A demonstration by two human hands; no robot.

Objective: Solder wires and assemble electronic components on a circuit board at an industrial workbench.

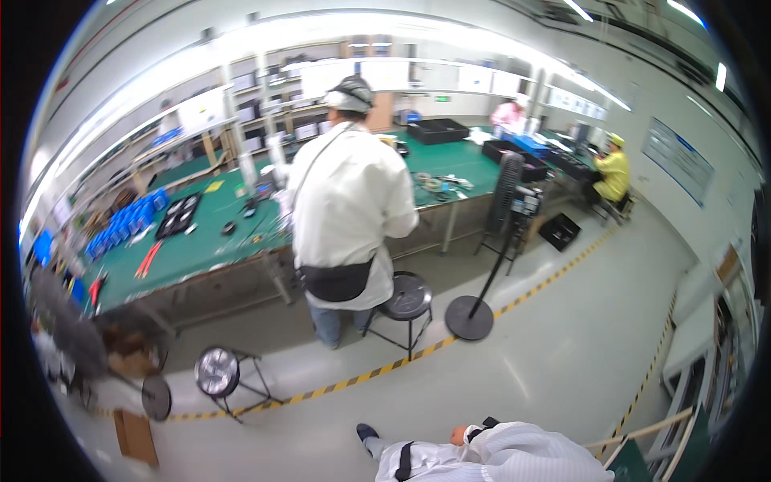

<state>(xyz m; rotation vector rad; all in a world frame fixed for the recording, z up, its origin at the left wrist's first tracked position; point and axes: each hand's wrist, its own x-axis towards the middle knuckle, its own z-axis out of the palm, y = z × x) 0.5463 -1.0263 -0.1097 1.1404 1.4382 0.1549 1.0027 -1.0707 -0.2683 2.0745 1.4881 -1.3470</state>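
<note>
At the lower edge a white striped sleeve reaches in from the right, ending in my right hand (458, 435). Only a small part of that hand shows beyond the cuff, and its fingers are too small and hidden to make out. Beside the wrist sits a small dark item (490, 422) whose kind I cannot tell. Below lies the white coat with a black band (405, 459), and one dark shoe (367, 432) shows on the grey floor. My left hand is out of the picture.
A person in white (345, 193) stands at a long green workbench (205, 241). Round stools (405, 297), a pedestal fan (469, 318), a cardboard box (135, 436) and a black crate (560, 231) stand on the floor. Yellow-black tape (377, 372) crosses it. Another person in yellow (613, 173) sits farther back.
</note>
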